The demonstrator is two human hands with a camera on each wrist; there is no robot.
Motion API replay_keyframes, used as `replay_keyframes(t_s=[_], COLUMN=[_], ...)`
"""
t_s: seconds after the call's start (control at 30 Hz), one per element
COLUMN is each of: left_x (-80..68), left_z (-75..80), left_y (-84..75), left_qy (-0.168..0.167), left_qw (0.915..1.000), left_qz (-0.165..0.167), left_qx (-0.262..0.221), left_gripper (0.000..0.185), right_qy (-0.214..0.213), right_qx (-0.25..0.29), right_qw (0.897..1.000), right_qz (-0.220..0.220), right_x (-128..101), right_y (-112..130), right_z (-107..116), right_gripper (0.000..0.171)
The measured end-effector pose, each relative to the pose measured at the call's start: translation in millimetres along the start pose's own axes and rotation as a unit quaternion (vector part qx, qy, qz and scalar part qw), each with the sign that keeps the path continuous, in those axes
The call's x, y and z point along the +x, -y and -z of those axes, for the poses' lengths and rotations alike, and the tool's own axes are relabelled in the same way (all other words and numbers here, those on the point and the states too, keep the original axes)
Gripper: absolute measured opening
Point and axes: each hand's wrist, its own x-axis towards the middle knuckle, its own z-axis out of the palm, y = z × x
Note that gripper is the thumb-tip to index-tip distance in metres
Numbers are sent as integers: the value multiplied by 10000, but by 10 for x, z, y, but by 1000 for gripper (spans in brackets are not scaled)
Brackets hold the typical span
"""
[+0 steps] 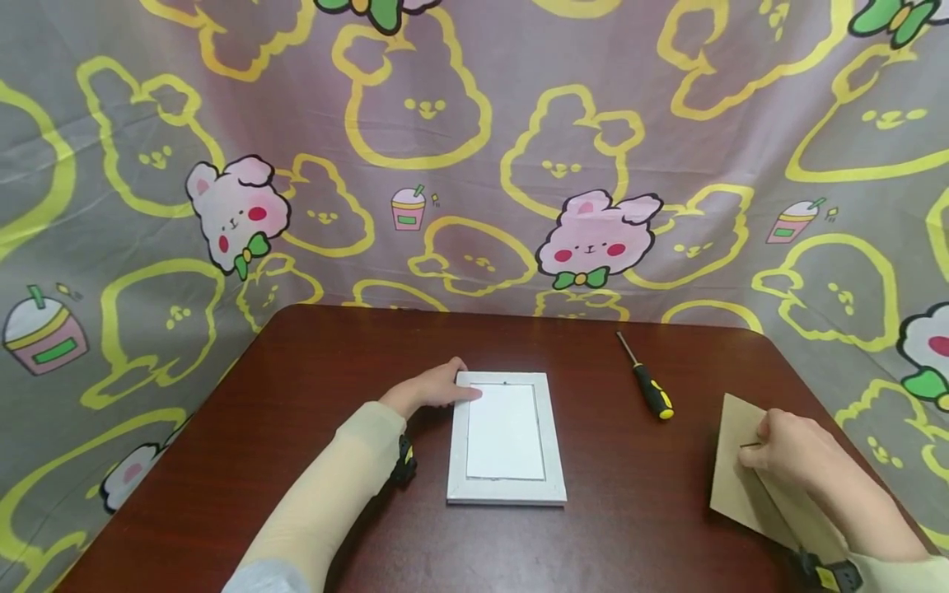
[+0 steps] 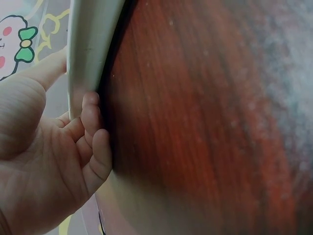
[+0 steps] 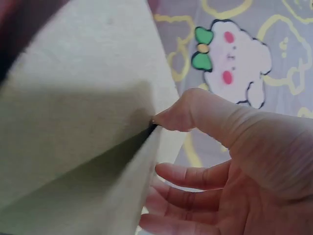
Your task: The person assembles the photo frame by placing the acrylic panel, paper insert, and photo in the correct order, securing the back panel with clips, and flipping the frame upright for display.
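Item: white picture frame (image 1: 507,436), steadied at its far corner by the left hand (image 1: 433,387)'s curled fingers; brown backing board (image 1: 749,473) pinched by the right hand (image 1: 789,451) near the table (image 1: 296,412) edge, liable to slip off.

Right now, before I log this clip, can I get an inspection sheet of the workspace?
Surface: dark red-brown wooden table.
Job's things: white picture frame lying flat mid-table; tan backing board at the right edge.
Clutter: screwdriver with a black and yellow handle, right of the frame, untouched.
Grippers: left hand grips the frame's far left corner; right hand pinches the backing board.
Cables: nothing seen.
Surroundings: cartoon bunny cloth hangs behind and at both sides.
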Motion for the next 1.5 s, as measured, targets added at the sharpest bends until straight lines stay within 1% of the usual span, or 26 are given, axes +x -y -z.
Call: replay_keyframes(t_s=[0.07,0.2,0.33,0.47,0.77,0.9,1.03,1.1,1.33,1.5], left_x=[4,2,-22,-35,-5,3,-2,-2,-10,-5], left_z=[-12,-31,-33,-31,-49,-46,-43,-44,-35,-31], left_y=[4,12,-6,-16,54,47,15,5,-1,-2], left_qy=[-29,-81,-103,-125,-66,-114,-178,-178,-156,-154], left_qw=[10000,10000,9999,9999,9999,9999,9998,9998,9998,9998], left_qz=[-5,-11,-25,-37,-70,-42,-21,-12,62,51], left_qx=[14,52,88,73,-54,-105,-84,-70,-49,-72], left_gripper=[52,52,53,53,53,51,50,50,50,49], right_qy=[-256,-735,-962,-1056,-1058,-935,-824,-788,-454,-394], right_qx=[33,102,261,436,666,797,874,887,978,956], right_qw=[9996,9968,9937,9906,9868,9866,9859,9853,9845,9819], right_qz=[82,288,514,754,1030,1077,1165,1231,1387,1587], right_x=[6,44,106,169,374,454,541,585,705,786], right_y=[68,218,387,581,982,1110,1225,1279,1478,1623], right_z=[50,141,209,265,363,377,387,392,400,386], right_gripper=[34,28,27,28,31,32,29,28,30,29])
